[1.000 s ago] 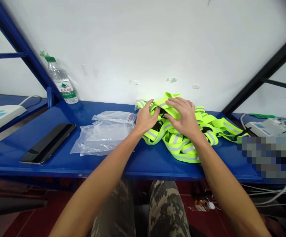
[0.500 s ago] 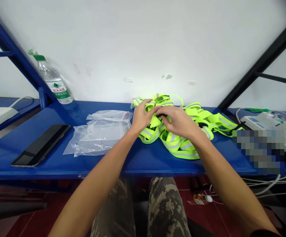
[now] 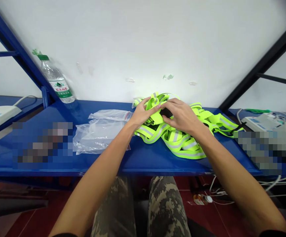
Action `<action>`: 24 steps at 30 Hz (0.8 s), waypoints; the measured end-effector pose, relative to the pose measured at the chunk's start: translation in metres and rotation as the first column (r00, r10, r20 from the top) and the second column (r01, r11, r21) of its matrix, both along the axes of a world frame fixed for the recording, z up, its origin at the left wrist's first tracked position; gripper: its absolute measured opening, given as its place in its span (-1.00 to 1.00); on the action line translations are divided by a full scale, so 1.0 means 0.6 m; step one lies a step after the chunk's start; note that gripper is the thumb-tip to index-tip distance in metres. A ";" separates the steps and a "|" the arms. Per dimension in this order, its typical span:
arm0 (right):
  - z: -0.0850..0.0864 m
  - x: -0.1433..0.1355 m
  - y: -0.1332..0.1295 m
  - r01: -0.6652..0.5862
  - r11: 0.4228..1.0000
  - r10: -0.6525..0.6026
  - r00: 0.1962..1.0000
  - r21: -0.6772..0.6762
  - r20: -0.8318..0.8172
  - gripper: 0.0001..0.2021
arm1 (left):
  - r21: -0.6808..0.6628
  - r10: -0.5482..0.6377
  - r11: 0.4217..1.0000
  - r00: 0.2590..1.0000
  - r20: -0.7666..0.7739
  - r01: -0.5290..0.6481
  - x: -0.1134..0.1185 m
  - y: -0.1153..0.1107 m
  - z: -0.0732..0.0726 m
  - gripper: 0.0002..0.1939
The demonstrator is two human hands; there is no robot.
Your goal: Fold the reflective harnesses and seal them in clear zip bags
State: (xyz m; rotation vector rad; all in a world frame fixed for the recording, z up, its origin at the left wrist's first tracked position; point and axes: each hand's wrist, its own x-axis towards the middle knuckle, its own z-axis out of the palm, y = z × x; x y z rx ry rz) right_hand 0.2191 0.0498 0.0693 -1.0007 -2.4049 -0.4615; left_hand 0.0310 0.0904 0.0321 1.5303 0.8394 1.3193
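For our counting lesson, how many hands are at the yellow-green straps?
2. The left hand is at the left part of the yellow-green straps; the right hand is just to its right, over the middle. No other hands are visible.

On the bottle [image 3: 52, 73], red Chinese characters on the label [image 3: 61, 88] appear to read 农夫山泉, while the smaller line below, on green, is too blurred to read.

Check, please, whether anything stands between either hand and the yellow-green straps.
Nothing visible does: the left hand and right hand are both at the yellow-green straps. The clear plastic bags lie off to the left, outside the space between the hands.
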 end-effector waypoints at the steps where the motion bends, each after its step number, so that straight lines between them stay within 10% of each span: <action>1: -0.001 0.002 0.002 -0.005 1.000 0.005 1.000 0.014 0.006 -0.75 | 0.009 -0.035 0.999 0.999 -0.028 0.035 -0.001 0.001 -0.001 -0.26; 15: 0.002 0.019 -0.009 0.036 0.998 -0.034 0.999 -0.057 0.041 -0.84 | -0.012 -0.049 0.999 0.998 -0.031 0.049 0.004 -0.003 -0.003 -0.36; 19: 0.012 0.026 -0.003 -0.059 0.970 0.003 0.972 -0.234 -0.236 -0.78 | -0.102 -0.005 0.995 0.996 0.088 0.014 0.016 -0.004 -0.006 -0.31; 24: 0.021 0.056 0.019 -0.290 0.781 -0.222 0.700 -0.554 -0.679 -0.67 | -0.058 0.095 0.994 0.991 0.090 -0.090 0.015 0.008 -0.012 -0.37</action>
